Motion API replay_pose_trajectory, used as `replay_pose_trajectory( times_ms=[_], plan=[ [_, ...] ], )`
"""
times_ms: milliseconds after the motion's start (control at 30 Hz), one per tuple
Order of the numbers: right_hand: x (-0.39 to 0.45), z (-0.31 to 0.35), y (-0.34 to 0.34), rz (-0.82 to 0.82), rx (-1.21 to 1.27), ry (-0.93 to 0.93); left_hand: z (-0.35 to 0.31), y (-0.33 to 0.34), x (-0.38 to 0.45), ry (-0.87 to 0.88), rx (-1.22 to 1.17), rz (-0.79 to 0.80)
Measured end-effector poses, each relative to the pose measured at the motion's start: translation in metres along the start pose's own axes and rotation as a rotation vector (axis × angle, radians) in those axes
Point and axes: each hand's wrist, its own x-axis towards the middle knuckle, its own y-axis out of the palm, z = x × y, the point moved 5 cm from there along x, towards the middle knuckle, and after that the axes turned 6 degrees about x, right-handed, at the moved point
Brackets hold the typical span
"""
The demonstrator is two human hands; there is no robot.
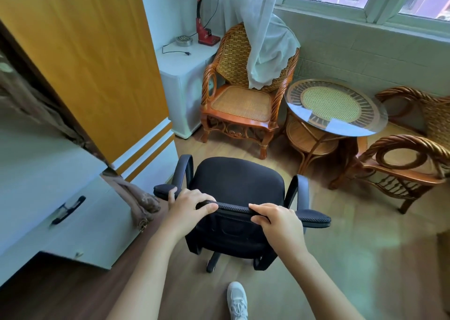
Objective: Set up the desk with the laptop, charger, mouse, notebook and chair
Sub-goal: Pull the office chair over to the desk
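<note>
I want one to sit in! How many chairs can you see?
3: the black office chair under both hands, one wicker chair by the curtain, another wicker chair at the right edge. More may be out of view.

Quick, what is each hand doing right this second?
Left hand: closed on the top edge of the chair back.
Right hand: closed on the same edge, further right.

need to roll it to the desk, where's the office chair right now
In the head view, the black office chair stands centre-low on the floor, both hands gripping its backrest top, wicker armchair beyond.
</note>
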Motion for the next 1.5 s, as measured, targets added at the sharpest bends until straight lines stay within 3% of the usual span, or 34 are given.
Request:
replay_pose_trajectory(
  times_ms=[167,633,1200,1500],
  plan=[
    [-0.069,0.019,0.014,-0.099,0.007,-0.065,0.008,-0.007,-0.066,-0.005,0.008,-0.008],
    [-0.222,0.050,0.056,-0.111,-0.134,-0.319,0.029,-0.019,-0.261,-0.147,-0.033,-0.107],
    [-0.363,0.102,0.081,0.119,-0.044,-0.640,0.030,-0.021,-0.499,-0.475,-0.002,-0.387],
    [-0.418,0.149,0.114,0.296,0.002,-0.771,0.045,-0.030,-0.603,-0.689,0.041,-0.446]
  ],
)
